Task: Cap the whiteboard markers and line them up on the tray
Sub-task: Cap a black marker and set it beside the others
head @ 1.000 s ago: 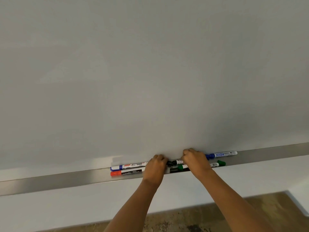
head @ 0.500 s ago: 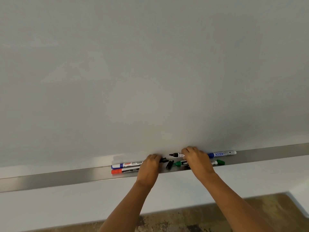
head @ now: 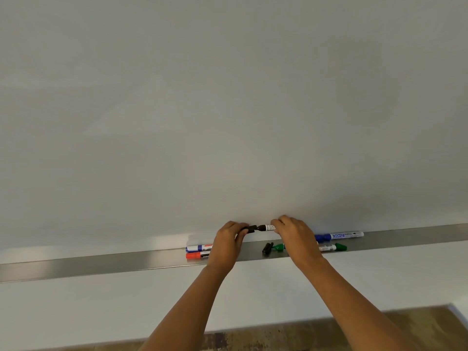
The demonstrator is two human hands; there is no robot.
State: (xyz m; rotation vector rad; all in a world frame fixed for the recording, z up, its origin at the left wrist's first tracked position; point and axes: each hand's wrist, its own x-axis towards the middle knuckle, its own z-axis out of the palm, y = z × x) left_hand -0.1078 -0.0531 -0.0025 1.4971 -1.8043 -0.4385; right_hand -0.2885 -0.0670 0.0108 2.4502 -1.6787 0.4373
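My left hand point(head: 228, 243) pinches a black cap point(head: 250, 228) just above the metal tray point(head: 101, 267). My right hand point(head: 295, 235) holds a black marker point(head: 267, 227) by its white barrel, its tip touching the cap's mouth. On the tray lie a blue-capped marker point(head: 198, 248) and a red-capped marker point(head: 197, 255) at the left, both partly hidden by my left hand. A loose black cap point(head: 267, 248) lies beside a green marker point(head: 331, 248), whose barrel is hidden by my right hand. A blue marker point(head: 339, 235) rests behind it.
The whiteboard point(head: 228, 110) fills the view above the tray. Below the tray is a white wall point(head: 101, 305), then a brown mottled floor point(head: 278, 335) at the bottom.
Both hands have lifted off the tray. The right hand raised the black marker and the left hand brought a black cap up to its tip. One black cap stayed on the tray.
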